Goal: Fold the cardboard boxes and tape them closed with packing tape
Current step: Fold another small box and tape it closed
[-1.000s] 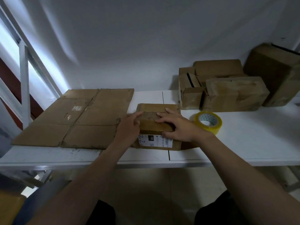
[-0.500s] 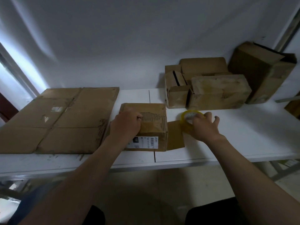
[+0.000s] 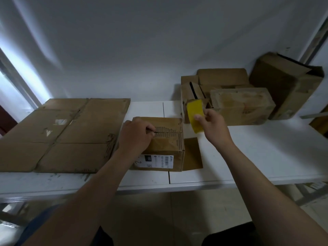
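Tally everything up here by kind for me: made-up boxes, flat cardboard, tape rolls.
Made-up boxes: 5
Flattened cardboard: 1
Tape roll: 1
Total: 7
A brown shape cut off at the right edge is left out.

The white flat-topped table [image 3: 266, 157] before me carries a flattened brown cardboard sheet [image 3: 62, 135] at my left, a small brown cardboard box with a white label [image 3: 170, 144] at centre, and a cluster of brown cardboard boxes [image 3: 241, 105] at rear right, apparently touching one another.
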The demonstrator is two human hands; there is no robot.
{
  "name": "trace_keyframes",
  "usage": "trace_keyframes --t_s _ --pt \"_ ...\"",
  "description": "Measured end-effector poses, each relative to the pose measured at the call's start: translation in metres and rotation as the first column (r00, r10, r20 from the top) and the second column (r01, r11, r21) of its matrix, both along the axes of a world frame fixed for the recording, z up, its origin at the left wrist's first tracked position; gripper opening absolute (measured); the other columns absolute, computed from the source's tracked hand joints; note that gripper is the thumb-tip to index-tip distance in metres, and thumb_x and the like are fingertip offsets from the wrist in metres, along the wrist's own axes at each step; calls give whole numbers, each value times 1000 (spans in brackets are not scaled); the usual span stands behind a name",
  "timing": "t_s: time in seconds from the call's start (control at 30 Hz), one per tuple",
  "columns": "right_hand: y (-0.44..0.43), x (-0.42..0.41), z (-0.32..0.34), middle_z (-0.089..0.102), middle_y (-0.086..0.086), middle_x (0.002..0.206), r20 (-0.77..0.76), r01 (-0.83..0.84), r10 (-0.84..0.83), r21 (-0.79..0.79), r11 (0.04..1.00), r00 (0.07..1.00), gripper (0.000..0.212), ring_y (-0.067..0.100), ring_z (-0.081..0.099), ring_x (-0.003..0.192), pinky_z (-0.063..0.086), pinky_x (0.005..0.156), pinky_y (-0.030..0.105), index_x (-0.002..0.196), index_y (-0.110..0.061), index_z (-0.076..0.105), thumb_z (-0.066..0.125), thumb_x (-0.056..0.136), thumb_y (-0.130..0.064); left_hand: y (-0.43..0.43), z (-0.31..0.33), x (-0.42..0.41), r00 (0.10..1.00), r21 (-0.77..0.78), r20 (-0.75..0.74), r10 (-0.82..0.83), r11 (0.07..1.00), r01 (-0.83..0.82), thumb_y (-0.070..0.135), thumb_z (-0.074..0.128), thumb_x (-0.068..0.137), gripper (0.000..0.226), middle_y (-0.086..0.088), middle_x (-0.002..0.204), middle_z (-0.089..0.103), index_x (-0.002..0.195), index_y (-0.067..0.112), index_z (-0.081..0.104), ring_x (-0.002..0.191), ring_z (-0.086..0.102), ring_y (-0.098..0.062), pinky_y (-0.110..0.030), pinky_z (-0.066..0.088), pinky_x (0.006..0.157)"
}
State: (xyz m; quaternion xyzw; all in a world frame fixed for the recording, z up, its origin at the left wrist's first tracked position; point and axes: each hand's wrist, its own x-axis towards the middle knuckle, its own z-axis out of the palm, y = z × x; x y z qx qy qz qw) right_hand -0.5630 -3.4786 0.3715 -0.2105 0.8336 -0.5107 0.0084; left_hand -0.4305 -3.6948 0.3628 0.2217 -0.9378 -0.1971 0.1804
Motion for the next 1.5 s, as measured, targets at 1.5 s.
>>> trace_keyframes --t_s 1.5 --pt "-72 52 15 56 -32 115 -280 -353 396 192 916 875 44 13 45 119 41 105 46 128 -57 50 69 90 -46 -14 2 22 848 412 -528 43 886 211 26 72 92 4 13 123 67 89 25 72 108 57 15 -10 52 84"
